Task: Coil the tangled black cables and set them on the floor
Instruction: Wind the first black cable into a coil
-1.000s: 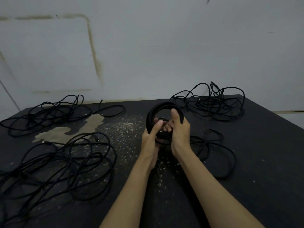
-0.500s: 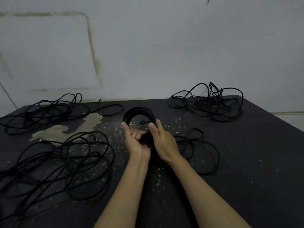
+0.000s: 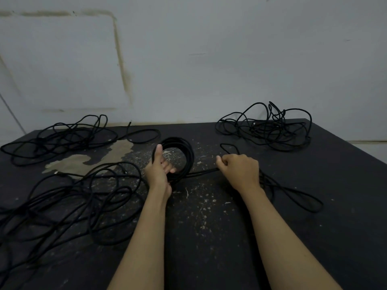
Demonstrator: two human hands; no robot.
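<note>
Both fists closed: left hand (image 3: 160, 170) grips coil (image 3: 184, 155), right hand (image 3: 240, 171) its loose cable (image 3: 203, 173)

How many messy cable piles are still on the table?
3: one pile back left, one front left, one back right. The neat coil isn't counted.

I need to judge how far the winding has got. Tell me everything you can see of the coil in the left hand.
The coil is a tight ring of several turns of thin matte black cable, held roughly upright just above the dark table. The left hand grips its lower left part, thumb up along the rim, fingers through the opening. From its bottom a taut strand runs right to the right hand, which grips it; beyond that, loose loops lie uncoiled.
</note>
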